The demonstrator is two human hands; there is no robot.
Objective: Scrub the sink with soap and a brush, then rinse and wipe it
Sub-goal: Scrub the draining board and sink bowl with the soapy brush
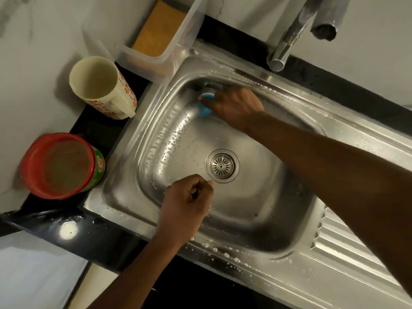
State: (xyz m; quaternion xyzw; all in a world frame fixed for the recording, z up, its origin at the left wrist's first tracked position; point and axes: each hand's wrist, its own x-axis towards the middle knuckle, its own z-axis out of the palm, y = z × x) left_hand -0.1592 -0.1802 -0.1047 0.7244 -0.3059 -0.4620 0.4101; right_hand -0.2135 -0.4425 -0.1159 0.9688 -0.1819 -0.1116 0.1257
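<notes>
A stainless steel sink (256, 210) fills the middle of the view, its basin wet and dotted with soap foam along the rim. My right hand (236, 107) reaches across to the far left corner of the basin and grips a blue brush (205, 105), pressing it against the wall there. Most of the brush is hidden under my fingers. My left hand (186, 207) hovers over the near side of the basin, just left of the drain (222, 165), with its fingers curled and nothing visible in them.
A chrome tap (282, 52) stands at the back right. On the black counter to the left sit a red-lidded soap tub (60, 166), a cream floral mug (100, 85) and a clear box with an orange sponge (158, 30). A ribbed drainboard (347, 248) lies to the right.
</notes>
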